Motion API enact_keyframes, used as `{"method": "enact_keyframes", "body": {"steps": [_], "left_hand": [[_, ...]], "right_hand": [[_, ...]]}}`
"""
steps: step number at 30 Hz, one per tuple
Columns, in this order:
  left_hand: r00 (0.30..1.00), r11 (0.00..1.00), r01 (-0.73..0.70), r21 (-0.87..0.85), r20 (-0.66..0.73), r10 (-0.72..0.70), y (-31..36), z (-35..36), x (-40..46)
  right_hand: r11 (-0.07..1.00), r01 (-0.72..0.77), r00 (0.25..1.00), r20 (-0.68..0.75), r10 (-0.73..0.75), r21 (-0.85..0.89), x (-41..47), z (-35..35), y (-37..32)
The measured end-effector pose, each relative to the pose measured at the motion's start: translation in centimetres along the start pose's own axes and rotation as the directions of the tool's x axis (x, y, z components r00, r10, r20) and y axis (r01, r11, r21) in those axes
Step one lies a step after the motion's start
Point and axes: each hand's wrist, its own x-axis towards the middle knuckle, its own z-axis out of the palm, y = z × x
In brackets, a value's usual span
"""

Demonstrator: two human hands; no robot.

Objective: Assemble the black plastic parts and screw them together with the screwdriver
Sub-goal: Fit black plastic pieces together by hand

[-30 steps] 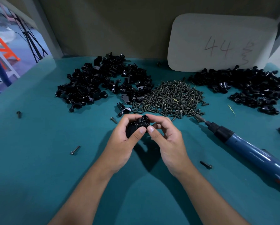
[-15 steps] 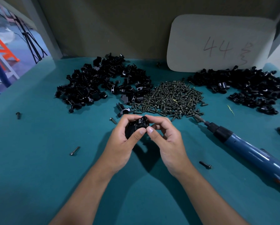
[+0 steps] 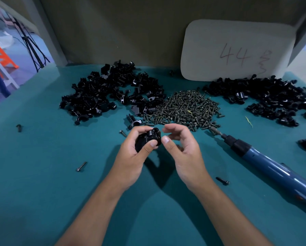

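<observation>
So the black part [image 3: 149, 139] is a chunky little assembly with a round collar sticking up at its top right, held up off the mat just below the screws. Loose parts sit in two heaps: one pile [image 3: 113, 96] at 11 o'clock from it, another pile [image 3: 265, 100] out at 2 o'clock. The screws [image 3: 186, 109] are a dark heap between them, at 1 o'clock. The screwdriver [image 3: 273, 167], blue body and black collar, lies flat at 3-4 o'clock, bit pointing at the screws.

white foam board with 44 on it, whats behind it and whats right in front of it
The white foam board leans upright against the drab back wall; whatever lies behind it is covered. In front, a pile of black plastic parts crowds its lower right edge, hiding that part of the base.
</observation>
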Motion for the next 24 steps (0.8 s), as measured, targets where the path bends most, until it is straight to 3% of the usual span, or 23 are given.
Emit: {"method": "enact_keyframes", "body": {"steps": [3, 6, 8, 12, 16, 21, 24], "left_hand": [[1.000, 1.000, 0.006, 0.001, -0.008, -0.006, 0.0, 0.0, 0.0], [0.999, 0.999, 0.048, -0.020, 0.011, -0.048, -0.1, -0.1, -0.1], [0.998, 0.997, 0.069, -0.040, 0.017, -0.068, -0.2, -0.3, -0.1], [0.996, 0.994, 0.083, -0.073, 0.017, -0.082, -0.2, -0.4, 0.0], [0.995, 0.992, 0.094, -0.079, 0.027, -0.092, -0.2, -0.4, 0.0], [0.995, 0.991, 0.099, -0.094, 0.026, -0.097, 0.1, -0.2, 0.0], [0.995, 0.989, 0.100, -0.106, 0.023, -0.098, 0.1, -0.2, 0.0]], "right_hand": [[0.926, 0.040, 0.991, -0.107, -0.086, -0.375, 1.8, -1.6, -0.8], [0.590, -0.027, 1.000, -0.031, 0.004, -0.807, 5.1, -3.1, -0.3], [0.387, -0.030, 0.997, 0.003, 0.083, -0.922, 6.6, -3.3, 0.4], [0.172, 0.079, 0.996, 0.085, 0.028, -0.982, 7.3, -3.2, 0.4], [0.179, 0.059, 0.998, 0.061, 0.003, -0.982, 6.1, -3.2, 0.3], [0.302, 0.058, 0.998, 0.054, -0.021, -0.951, 4.7, -4.2, 0.2], [0.290, 0.074, 0.997, 0.076, -0.003, -0.954, 4.2, -4.4, 0.4]]}}
